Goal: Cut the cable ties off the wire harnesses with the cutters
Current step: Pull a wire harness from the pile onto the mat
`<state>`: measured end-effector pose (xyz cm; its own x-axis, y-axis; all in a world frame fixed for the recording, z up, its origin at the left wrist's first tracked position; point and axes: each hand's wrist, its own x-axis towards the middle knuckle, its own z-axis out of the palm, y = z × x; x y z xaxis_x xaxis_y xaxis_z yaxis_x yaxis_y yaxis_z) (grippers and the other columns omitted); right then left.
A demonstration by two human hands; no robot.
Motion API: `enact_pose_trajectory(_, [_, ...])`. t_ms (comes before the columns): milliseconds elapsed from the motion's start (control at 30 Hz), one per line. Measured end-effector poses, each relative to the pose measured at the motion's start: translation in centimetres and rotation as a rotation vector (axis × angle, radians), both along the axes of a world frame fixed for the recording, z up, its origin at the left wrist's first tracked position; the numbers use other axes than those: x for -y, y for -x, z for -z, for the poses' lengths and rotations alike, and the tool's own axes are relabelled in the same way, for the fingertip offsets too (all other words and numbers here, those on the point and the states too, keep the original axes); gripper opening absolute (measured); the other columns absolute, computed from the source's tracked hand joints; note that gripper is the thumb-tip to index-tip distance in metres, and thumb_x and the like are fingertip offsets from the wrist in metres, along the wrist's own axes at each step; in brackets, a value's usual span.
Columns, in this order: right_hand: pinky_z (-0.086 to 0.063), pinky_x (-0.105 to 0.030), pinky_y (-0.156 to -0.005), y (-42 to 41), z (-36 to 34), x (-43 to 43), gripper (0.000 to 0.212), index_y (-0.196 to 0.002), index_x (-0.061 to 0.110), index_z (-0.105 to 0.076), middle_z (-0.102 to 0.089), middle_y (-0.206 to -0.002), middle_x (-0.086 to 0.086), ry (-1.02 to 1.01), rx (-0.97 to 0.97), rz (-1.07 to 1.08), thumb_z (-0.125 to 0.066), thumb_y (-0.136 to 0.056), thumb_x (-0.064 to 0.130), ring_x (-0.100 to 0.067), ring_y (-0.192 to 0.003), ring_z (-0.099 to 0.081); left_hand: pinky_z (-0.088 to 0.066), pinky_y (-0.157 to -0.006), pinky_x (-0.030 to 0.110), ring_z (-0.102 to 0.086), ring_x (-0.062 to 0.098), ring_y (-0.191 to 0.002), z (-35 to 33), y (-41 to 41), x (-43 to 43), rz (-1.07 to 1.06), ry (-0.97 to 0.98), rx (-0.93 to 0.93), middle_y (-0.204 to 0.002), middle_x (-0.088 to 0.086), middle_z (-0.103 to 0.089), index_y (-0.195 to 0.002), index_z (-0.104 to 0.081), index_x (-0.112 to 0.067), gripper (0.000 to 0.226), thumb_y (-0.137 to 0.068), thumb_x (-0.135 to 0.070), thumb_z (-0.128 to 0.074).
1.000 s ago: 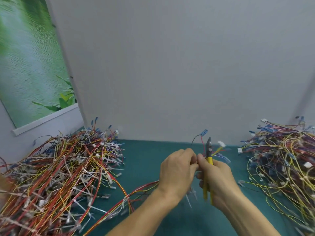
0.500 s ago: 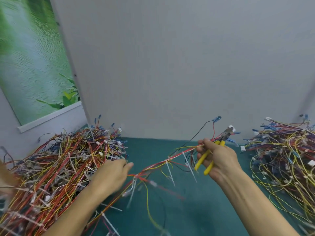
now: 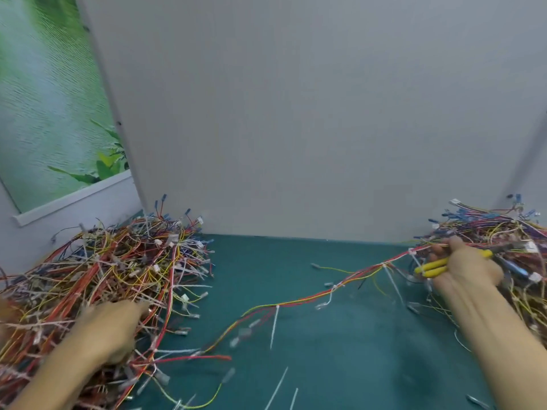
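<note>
Cutters, glossy yellow handles, gripped in curled right hand at edge of right tangle. Wire harness, thin red-yellow strand with stiff white cable ties, sags from that hand across matte teal worktop toward left pile. Left hand blurred on pile, grip unclear.
</note>
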<state>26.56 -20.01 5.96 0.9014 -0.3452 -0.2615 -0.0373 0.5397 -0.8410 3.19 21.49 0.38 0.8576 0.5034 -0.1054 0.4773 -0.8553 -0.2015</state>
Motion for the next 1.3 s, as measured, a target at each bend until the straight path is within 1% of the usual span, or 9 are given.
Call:
enact_pose_trajectory(133, [-0.035,-0.016,-0.051,-0.1,-0.7,1.8,0.033,-0.07,0.016,-0.041,-0.05,-0.036,0.007,-0.027,0.028,0.053,-0.039,-0.103,0.019,-0.004,-0.037,-0.046,-0.029,-0.109,0.035,-0.038,0.008,-0.122,1.2,2.0,-2.8,0.008,-0.095,-0.063,-0.14,-0.019,-0.039,-0.146,-0.023,-0.041,0.081,-0.081,-0.008,-0.058])
enact_pose_trajectory(200, [-0.041,-0.018,-0.052,-0.1,-0.5,2.3,0.028,-0.073,0.014,-0.045,-0.058,-0.058,0.0,-0.002,0.01,0.075,-0.045,-0.1,0.018,-0.005,-0.049,-0.052,-0.031,-0.106,0.031,-0.036,0.004,-0.115,1.3,3.0,-4.1,0.044,-0.094,-0.064,-0.137,-0.024,-0.038,-0.146,-0.022,-0.044,0.085,-0.077,-0.019,-0.065])
enact_pose_trajectory(333, [-0.047,-0.023,-0.054,0.1,-0.1,2.3,0.02,-0.079,0.014,-0.05,-0.059,-0.077,-0.003,0.005,-0.004,0.052,-0.05,-0.099,0.015,-0.009,-0.06,-0.059,-0.038,-0.081,0.012,-0.04,-0.004,-0.094,0.1,3.2,-4.9,0.102,0.055,0.043,-0.122,-0.023,-0.051,-0.145,-0.023,-0.042,0.093,-0.07,-0.035,-0.077])
enact_pose_trajectory(433, [-0.047,-0.028,-0.055,0.6,0.1,1.8,0.014,-0.085,0.015,-0.051,-0.058,-0.079,-0.003,0.037,0.011,-0.009,-0.051,-0.099,0.018,-0.011,-0.063,-0.059,-0.041,-0.064,0.01,-0.054,-0.009,-0.074,-2.2,2.0,-3.0,0.176,0.057,0.103,-0.086,-0.022,-0.061,-0.141,-0.033,-0.043,0.075,-0.077,-0.043,-0.073])
enact_pose_trajectory(500, [-0.043,-0.029,-0.052,0.8,0.3,1.6,0.013,-0.085,0.016,-0.051,-0.057,-0.079,-0.003,0.083,0.023,-0.034,-0.054,-0.098,0.02,-0.013,-0.063,-0.057,-0.044,-0.069,0.008,-0.054,-0.013,-0.076,-3.8,0.9,-0.7,0.275,0.005,0.18,-0.088,-0.025,-0.063,-0.134,-0.044,-0.045,0.054,-0.084,-0.049,-0.063])
enact_pose_trajectory(667, [-0.039,-0.031,-0.058,2.0,0.2,0.9,0.021,-0.074,0.018,-0.053,-0.059,-0.074,-0.002,0.13,0.05,-0.056,-0.061,-0.092,0.013,-0.015,-0.062,-0.056,-0.046,-0.089,0.029,-0.06,0.007,-0.101,-3.1,-4.1,7.1,0.54,0.175,0.377,-0.105,-0.014,-0.066,-0.108,-0.065,-0.03,0.023,-0.093,-0.042,-0.051])
enact_pose_trajectory(833, [-0.043,-0.032,-0.056,3.2,0.8,-0.1,0.019,-0.078,0.016,-0.053,-0.056,-0.072,-0.003,0.144,-0.021,-0.236,-0.057,-0.094,0.009,-0.014,-0.061,-0.055,-0.039,-0.099,0.036,-0.047,0.02,-0.12,3.1,-9.0,11.8,0.482,0.27,0.183,-0.127,-0.005,-0.051,-0.126,-0.054,-0.026,0.032,-0.095,-0.033,-0.049])
enact_pose_trajectory(1100, [-0.049,-0.035,-0.061,3.8,1.3,0.1,0.013,-0.083,0.012,-0.061,-0.057,-0.063,-0.003,0.229,-0.06,-0.466,-0.055,-0.094,0.008,-0.019,-0.061,-0.056,-0.025,-0.077,0.035,-0.052,0.021,-0.109,3.0,-11.1,11.0,0.379,0.101,0.197,-0.105,-0.005,-0.061,-0.11,-0.064,-0.033,0.024,-0.093,-0.023,-0.05])
enact_pose_trajectory(1300, [-0.048,-0.034,-0.063,3.8,-0.2,1.3,0.014,-0.091,0.006,-0.061,-0.065,-0.072,-0.009,0.352,0.143,-0.46,-0.052,-0.091,-0.004,-0.019,-0.058,-0.055,-0.029,-0.074,0.032,-0.059,0.02,-0.09,-3.3,-11.3,10.2,0.535,0.059,0.7,-0.09,-0.009,-0.066,-0.089,-0.075,-0.03,0.015,-0.082,-0.019,-0.072])
